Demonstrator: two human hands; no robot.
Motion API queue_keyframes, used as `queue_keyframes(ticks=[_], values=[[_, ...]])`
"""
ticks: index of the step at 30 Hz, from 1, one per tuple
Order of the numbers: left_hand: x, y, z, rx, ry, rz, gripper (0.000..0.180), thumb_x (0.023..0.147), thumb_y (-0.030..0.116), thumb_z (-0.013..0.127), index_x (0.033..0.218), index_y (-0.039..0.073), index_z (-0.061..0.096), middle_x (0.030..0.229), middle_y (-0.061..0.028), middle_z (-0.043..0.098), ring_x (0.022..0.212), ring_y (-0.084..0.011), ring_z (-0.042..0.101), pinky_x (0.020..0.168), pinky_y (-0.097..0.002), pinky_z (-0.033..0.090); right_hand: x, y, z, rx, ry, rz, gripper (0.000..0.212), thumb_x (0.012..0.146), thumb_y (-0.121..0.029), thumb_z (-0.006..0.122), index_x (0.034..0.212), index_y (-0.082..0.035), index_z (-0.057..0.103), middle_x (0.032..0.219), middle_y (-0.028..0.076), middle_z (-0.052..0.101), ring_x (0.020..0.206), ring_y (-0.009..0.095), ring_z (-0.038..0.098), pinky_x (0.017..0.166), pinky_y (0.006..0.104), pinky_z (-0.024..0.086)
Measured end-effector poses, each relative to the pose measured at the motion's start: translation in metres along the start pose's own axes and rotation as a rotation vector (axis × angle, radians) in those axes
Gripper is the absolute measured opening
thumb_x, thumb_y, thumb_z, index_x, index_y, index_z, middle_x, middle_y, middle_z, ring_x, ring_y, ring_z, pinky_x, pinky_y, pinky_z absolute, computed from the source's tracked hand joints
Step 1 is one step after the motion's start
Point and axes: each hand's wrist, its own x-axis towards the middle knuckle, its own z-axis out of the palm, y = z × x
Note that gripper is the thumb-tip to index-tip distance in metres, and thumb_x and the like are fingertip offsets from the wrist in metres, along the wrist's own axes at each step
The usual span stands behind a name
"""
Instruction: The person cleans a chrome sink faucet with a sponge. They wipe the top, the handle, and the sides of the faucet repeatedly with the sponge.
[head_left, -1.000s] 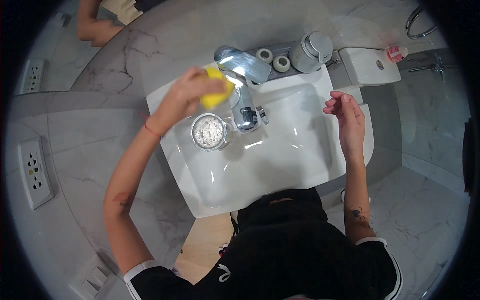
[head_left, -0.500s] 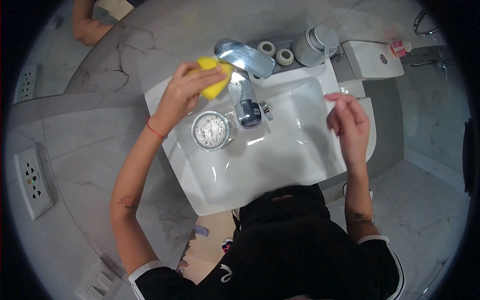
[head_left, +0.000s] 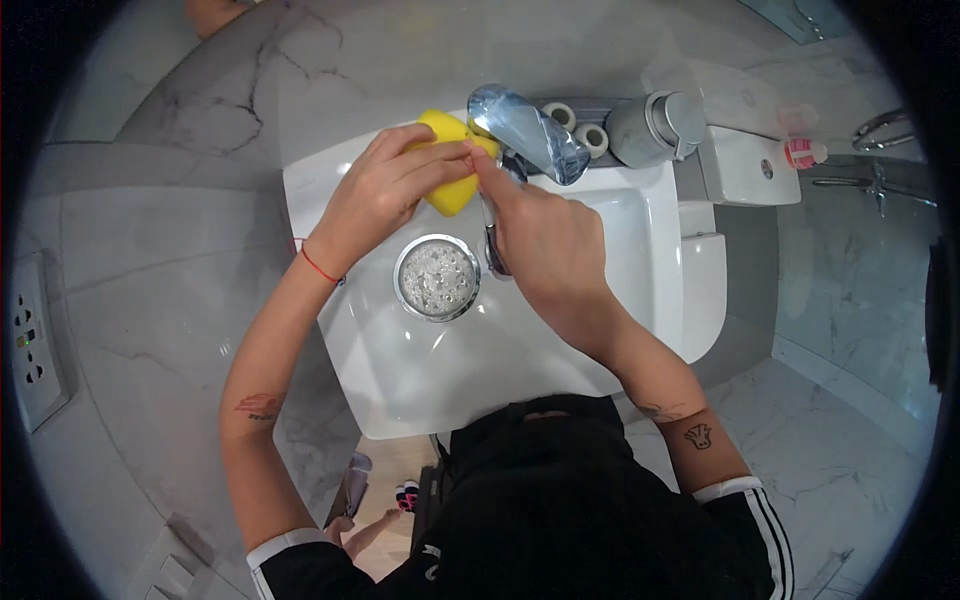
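Observation:
My left hand [head_left: 385, 185] grips a yellow sponge [head_left: 450, 197] over the back left rim of the white sink [head_left: 390, 400]. My right hand [head_left: 555, 245] reaches across the basin and meets the sponge's right edge with its thumb side; its other fingers curl underneath, mostly hidden. Behind that hand the chrome faucet [head_left: 530, 135] shows its broad lever, while most of its spout is covered. Below my left hand stands a round vessel [head_left: 437, 278] with a shiny rim, topped with bubbly foam or water.
Along the sink's back ledge a grey tray bears two small round holders [head_left: 592, 139] and a grey pump dispenser [head_left: 655, 130]. A white toilet [head_left: 705, 290] stands to the right. Marbled wall [head_left: 190, 300] with a socket panel [head_left: 38, 340] runs along the left.
My right hand has come from the basin's right side over to the sponge. My left hand still holds the sponge, and the view has shifted a little.

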Motion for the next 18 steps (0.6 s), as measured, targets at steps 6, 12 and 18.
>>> queue_keyframes(ticks=[6,12,18], values=[[0.001,-0.004,0.001,-0.053,0.002,-0.055,0.04,0.068,-0.007,0.059,0.103,0.011,0.066,0.107,0.0002,0.065,0.096,-0.0268,0.056,0.087,-0.0354,0.047,0.012,0.0,-0.007,0.167,0.085,0.076,0.021,0.085,-0.011,0.057,0.106,-0.011,0.064,0.063,0.012,0.06,0.055,0.027,0.062,0.05,0.0355,0.047],[-0.021,0.006,0.016,-0.206,0.029,-0.06,0.04,0.066,-0.009,0.058,0.099,0.012,0.066,0.104,-0.0005,0.066,0.096,-0.0275,0.057,0.088,-0.0352,0.047,-0.009,-0.008,0.006,0.294,0.103,0.133,0.01,0.085,-0.008,0.058,0.093,-0.008,0.065,0.061,0.013,0.058,0.054,0.029,0.06,0.048,0.0356,0.045],[-0.011,-0.009,0.013,-0.224,0.088,-0.081,0.036,0.075,-0.007,0.057,0.102,0.013,0.069,0.105,-0.0011,0.067,0.092,-0.0234,0.06,0.088,-0.0355,0.046,0.006,-0.014,0.004,0.031,0.126,0.005,0.033,0.074,0.002,0.054,0.105,-0.007,0.054,0.06,0.013,0.059,0.052,0.029,0.061,0.043,0.0388,0.048]])
